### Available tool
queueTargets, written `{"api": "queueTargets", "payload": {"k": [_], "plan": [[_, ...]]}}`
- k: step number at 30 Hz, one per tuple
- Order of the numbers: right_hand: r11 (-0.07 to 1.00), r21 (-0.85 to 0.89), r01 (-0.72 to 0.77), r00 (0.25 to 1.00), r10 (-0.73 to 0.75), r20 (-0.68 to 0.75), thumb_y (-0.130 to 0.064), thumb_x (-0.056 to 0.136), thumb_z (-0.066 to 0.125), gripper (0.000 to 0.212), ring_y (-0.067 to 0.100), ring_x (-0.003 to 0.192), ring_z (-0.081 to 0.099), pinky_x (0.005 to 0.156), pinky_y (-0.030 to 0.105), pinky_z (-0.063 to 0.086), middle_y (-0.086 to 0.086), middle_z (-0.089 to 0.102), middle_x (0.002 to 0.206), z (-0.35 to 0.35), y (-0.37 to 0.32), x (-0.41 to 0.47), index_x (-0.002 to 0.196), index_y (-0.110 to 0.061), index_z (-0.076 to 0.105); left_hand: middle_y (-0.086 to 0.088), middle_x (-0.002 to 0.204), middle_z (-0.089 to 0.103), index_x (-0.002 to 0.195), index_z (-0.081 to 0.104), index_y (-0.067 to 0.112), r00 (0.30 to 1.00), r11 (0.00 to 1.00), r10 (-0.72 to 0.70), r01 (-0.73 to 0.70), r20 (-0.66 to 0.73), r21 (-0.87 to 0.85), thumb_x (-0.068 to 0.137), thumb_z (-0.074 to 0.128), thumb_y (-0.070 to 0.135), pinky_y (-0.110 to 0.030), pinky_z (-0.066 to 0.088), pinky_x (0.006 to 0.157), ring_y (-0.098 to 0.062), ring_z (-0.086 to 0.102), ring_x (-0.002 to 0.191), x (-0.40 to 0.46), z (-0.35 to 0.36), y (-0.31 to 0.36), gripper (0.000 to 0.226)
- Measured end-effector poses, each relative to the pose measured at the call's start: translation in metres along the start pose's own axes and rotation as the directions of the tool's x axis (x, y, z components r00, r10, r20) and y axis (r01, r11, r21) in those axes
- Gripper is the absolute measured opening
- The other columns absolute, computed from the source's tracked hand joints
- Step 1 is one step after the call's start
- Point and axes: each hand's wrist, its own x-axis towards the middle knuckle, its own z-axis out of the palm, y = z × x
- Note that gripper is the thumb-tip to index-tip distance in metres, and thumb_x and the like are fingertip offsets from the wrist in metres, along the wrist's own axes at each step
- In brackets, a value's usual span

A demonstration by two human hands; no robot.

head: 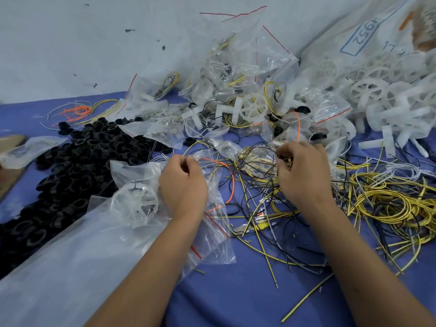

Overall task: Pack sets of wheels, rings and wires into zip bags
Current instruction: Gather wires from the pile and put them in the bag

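My left hand (182, 182) pinches the top edge of a clear zip bag (212, 208) that lies under it, with a white wheel (135, 199) inside the plastic beside my wrist. My right hand (303, 171) has its fingers curled on thin black wires (259, 152) over a small clear bag of parts. Loose yellow, black and orange wires (382, 204) spread across the blue table at the right. A heap of black rings (77, 166) lies at the left. White wheels (368, 90) pile up at the back right.
Filled zip bags (236, 74) are heaped at the back centre against the white wall. A large clear plastic sack (59, 267) covers the near left. A white printed sack (368, 31) stands at the back right. Cardboard (9, 142) shows at the far left edge.
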Motion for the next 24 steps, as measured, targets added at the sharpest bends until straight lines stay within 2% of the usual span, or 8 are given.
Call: {"api": "queueTargets", "payload": {"k": [3, 6, 9, 11, 14, 20, 22, 24], "plan": [[0.986, -0.164, 0.023, 0.989, 0.002, 0.15, -0.03, 0.097, 0.064, 0.043, 0.037, 0.123, 0.039, 0.101, 0.045, 0.035, 0.011, 0.059, 0.131, 0.005, 0.0, 0.0, 0.138, -0.021, 0.056, 0.007, 0.066, 0.059, 0.076, 0.057, 0.019, 1.0, 1.0, 0.011, -0.011, 0.022, 0.009, 0.098, 0.052, 0.036, -0.007, 0.034, 0.056, 0.0, 0.049, 0.06, -0.003, 0.001, 0.001, 0.028], [0.986, -0.162, 0.027, 0.971, 0.012, 0.239, -0.047, 0.097, 0.06, 0.053, 0.035, 0.131, 0.037, 0.105, 0.053, 0.029, 0.003, 0.055, 0.141, 0.011, -0.004, -0.002, 0.145, -0.029, 0.047, 0.007, 0.066, 0.059, 0.075, 0.057, 0.018, 1.0, 1.0, 0.009, -0.009, 0.025, 0.003, 0.098, 0.053, 0.035, -0.007, 0.034, 0.057, -0.001, 0.05, 0.06, -0.002, 0.0, 0.001, 0.029], [0.991, -0.112, 0.072, 0.955, -0.037, 0.294, -0.063, 0.086, 0.066, 0.061, 0.029, 0.126, 0.044, 0.101, 0.05, 0.029, -0.003, 0.059, 0.133, 0.01, -0.005, -0.002, 0.137, -0.034, 0.054, 0.006, 0.067, 0.058, 0.076, 0.058, 0.017, 1.0, 1.0, 0.003, -0.003, 0.022, 0.009, 0.098, 0.053, 0.033, -0.022, 0.032, 0.057, -0.002, 0.049, 0.062, -0.001, 0.0, 0.002, 0.028], [0.987, -0.109, 0.119, 0.945, -0.079, 0.318, -0.064, 0.079, 0.073, 0.063, 0.028, 0.124, 0.045, 0.1, 0.048, 0.029, -0.005, 0.06, 0.129, 0.01, -0.006, -0.003, 0.132, -0.035, 0.058, 0.007, 0.066, 0.058, 0.076, 0.058, 0.017, 1.0, 1.0, 0.005, -0.005, 0.014, 0.003, 0.098, 0.053, 0.032, -0.027, 0.026, 0.058, -0.001, 0.049, 0.063, -0.002, 0.0, 0.003, 0.027], [0.985, -0.096, 0.143, 0.947, -0.108, 0.303, -0.057, 0.079, 0.078, 0.053, 0.025, 0.118, 0.048, 0.099, 0.048, 0.03, -0.008, 0.063, 0.121, 0.011, -0.008, -0.005, 0.124, -0.033, 0.063, 0.007, 0.067, 0.059, 0.077, 0.058, 0.018, 1.0, 1.0, 0.008, -0.008, 0.016, 0.007, 0.098, 0.052, 0.033, -0.026, 0.028, 0.059, -0.001, 0.05, 0.063, -0.002, 0.0, 0.003, 0.028], [0.987, -0.005, 0.162, 0.973, -0.159, 0.167, -0.039, 0.086, 0.078, 0.012, 0.021, 0.105, 0.057, 0.091, 0.038, 0.02, -0.011, 0.068, 0.096, 0.01, -0.009, -0.007, 0.096, -0.032, 0.074, 0.008, 0.064, 0.058, 0.073, 0.058, 0.018, 0.997, 0.998, 0.04, -0.038, 0.059, -0.044, 0.098, 0.055, 0.032, -0.019, 0.032, 0.056, -0.001, 0.053, 0.059, -0.004, 0.001, 0.003, 0.029], [0.986, 0.014, 0.168, 0.979, -0.168, 0.112, -0.043, 0.087, 0.077, 0.011, 0.02, 0.103, 0.057, 0.086, 0.033, 0.015, -0.012, 0.071, 0.091, 0.008, -0.009, -0.006, 0.09, -0.033, 0.075, 0.009, 0.063, 0.057, 0.069, 0.055, 0.021, 0.995, 0.997, 0.07, -0.066, 0.073, -0.05, 0.098, 0.056, 0.031, -0.013, 0.035, 0.055, 0.002, 0.053, 0.059, -0.006, 0.002, 0.003, 0.03], [0.983, 0.03, 0.184, 0.975, -0.186, 0.122, -0.056, 0.086, 0.071, 0.023, 0.016, 0.1, 0.057, 0.089, 0.034, 0.019, -0.014, 0.072, 0.088, 0.007, -0.009, -0.004, 0.087, -0.033, 0.075, 0.01, 0.063, 0.057, 0.067, 0.052, 0.023, 0.993, 0.995, 0.086, -0.08, 0.086, -0.067, 0.098, 0.057, 0.03, -0.013, 0.033, 0.054, -0.001, 0.051, 0.059, -0.006, 0.003, 0.002, 0.032]]}}
